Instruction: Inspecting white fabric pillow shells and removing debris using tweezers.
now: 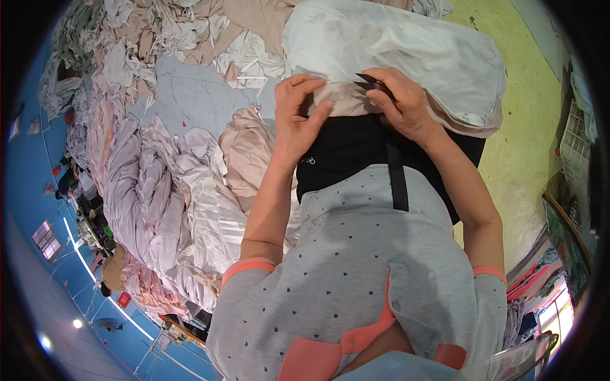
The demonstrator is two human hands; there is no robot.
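Observation:
A bundle of white cloth (394, 47) lies across my lap, with beige cloth (346, 100) showing along its near edge. My left hand (297, 114) is at the left end of this edge, its fingers bent and closed on the beige cloth. Between my hands runs a thin line that looks like a thread or a seam. In my right hand (403, 105) is a pair of small black thread snips (367, 81). Their pointed blades face left, slightly apart, just over the cloth edge. Under the cloth is a black apron or bag (343, 149) over my lap.
Heaps of white and lilac cloth (140, 171) lie on the left, with a beige pile (244, 152) close to my left forearm. More crumpled cloth (248, 51) lies ahead on a grey floor (197, 89). A pale plastic crate (572, 136) stands at the far right.

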